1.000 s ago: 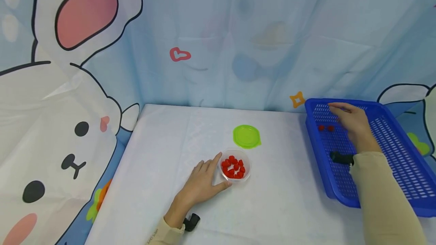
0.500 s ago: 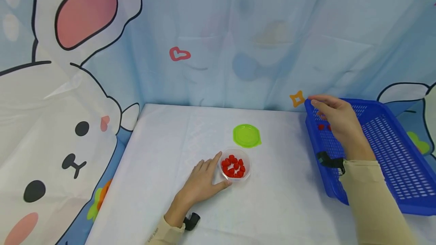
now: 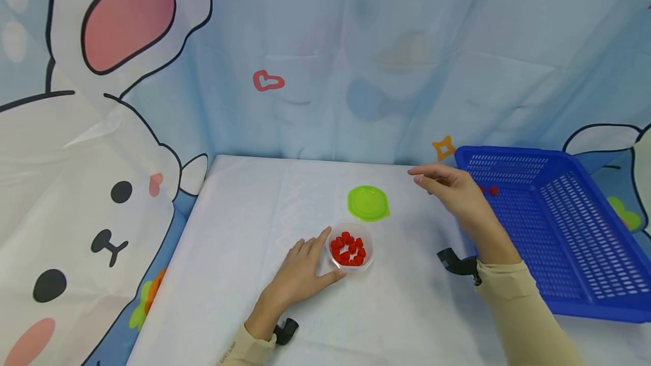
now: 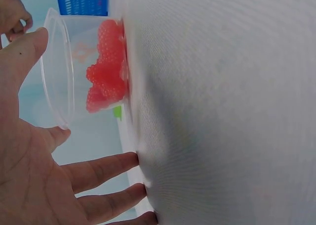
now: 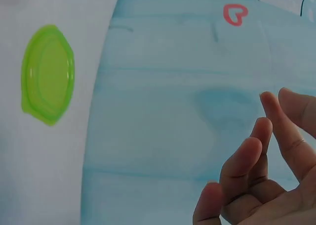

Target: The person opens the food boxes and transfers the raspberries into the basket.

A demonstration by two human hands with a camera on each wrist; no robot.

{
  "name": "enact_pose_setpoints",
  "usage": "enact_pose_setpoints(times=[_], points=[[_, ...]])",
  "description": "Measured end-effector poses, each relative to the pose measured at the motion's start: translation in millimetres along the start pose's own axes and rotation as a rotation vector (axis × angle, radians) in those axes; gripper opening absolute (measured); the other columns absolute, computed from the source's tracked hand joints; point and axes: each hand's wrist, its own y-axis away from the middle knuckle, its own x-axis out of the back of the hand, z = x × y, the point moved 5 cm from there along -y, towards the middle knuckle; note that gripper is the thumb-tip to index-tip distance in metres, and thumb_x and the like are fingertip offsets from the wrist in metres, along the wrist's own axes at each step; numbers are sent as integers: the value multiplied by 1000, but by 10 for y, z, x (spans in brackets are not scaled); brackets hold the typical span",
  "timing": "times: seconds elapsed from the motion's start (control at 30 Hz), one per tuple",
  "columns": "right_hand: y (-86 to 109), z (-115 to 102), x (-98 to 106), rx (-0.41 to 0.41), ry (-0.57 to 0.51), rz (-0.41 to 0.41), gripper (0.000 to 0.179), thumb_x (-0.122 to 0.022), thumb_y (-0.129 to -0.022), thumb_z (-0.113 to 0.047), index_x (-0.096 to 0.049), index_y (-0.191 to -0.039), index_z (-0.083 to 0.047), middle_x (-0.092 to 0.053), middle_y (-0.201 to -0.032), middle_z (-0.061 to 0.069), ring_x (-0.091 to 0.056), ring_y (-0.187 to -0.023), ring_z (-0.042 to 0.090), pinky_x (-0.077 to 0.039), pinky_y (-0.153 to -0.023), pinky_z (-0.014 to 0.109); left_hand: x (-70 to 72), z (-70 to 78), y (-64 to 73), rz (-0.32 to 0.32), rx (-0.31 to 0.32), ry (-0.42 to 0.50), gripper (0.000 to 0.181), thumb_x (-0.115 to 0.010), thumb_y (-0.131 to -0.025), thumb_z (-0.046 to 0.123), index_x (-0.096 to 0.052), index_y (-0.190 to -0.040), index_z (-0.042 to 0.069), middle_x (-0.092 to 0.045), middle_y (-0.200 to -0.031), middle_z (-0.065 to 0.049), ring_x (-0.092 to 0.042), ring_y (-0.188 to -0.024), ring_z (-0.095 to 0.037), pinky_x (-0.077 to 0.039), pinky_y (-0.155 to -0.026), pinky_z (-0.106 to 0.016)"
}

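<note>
A clear plastic cup (image 3: 369, 253) holding several red raspberries (image 3: 352, 248) stands on the white table. My left hand (image 3: 300, 277) is at its near left side. Its thumb and index fingertip touch the cup's rim, and the other fingers are spread straight with their tips at the tabletop. In the left wrist view the raspberries (image 4: 106, 74) lie at the cup's bottom. My right hand (image 3: 458, 199) hovers left of the blue basket (image 3: 564, 304), fingers loosely bent. The right wrist view shows thumb and index tips close together with a gap and nothing visible between them.
A green lid (image 3: 368, 203) lies flat behind the cup. Two red raspberries (image 3: 494, 191) are in the basket's far left part, one partly hidden by my right hand. A printed blue curtain (image 3: 325, 61) hangs behind the table.
My right hand has moved left out of the blue basket, over its left rim, to above the table. The left hand, cup and lid stay in place.
</note>
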Motion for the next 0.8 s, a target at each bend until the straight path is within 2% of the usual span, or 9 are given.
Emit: enact_pose_setpoints(times=[0.3, 0.47, 0.63, 0.73, 0.8], points=[[-13, 121, -387, 52, -105, -74, 36, -62, -101, -29, -66, -127, -5, -59, -126, 4, -50, -113, 22, -43, -95, 30, -12, -13, -12, 6, -3, -3, 96, -61, -87, 68, -18, -162, 25, -41, -153, -13, -33, -141, -42, -24, -115, -54], [-12, 258, -570, 72, -118, -64, 32, -67, -99, -24, -68, -122, -2, -63, -108, 9, -55, -97, 27, -48, -83, 29, -20, -24, -16, 9, -2, -13, 96, -60, -87, 69, -18, -162, 26, -42, -153, -14, -33, -141, -43, -22, -116, -54], [-23, 433, -790, 40, -104, -76, 32, -71, -96, -25, -71, -119, -3, -64, -108, 9, -55, -94, 37, -49, -82, 40, -23, -28, -13, 11, 1, -15, 96, -59, -87, 70, -18, -162, 26, -42, -152, -14, -33, -140, -43, -23, -116, -54], [-24, 525, -921, 21, -91, -88, 30, -72, -94, -25, -72, -118, -5, -62, -109, 10, -52, -94, 35, -47, -80, 43, -23, -26, -11, 10, 0, -14, 96, -59, -87, 70, -18, -162, 26, -42, -153, -14, -33, -141, -43, -23, -116, -54], [-21, 571, -1007, 24, -74, -98, 28, -73, -93, -24, -73, -116, -7, -61, -108, 10, -49, -94, 30, -45, -78, 41, -20, -22, -9, 9, 1, -13, 96, -60, -87, 70, -18, -162, 26, -41, -153, -14, -33, -141, -44, -22, -116, -55]])
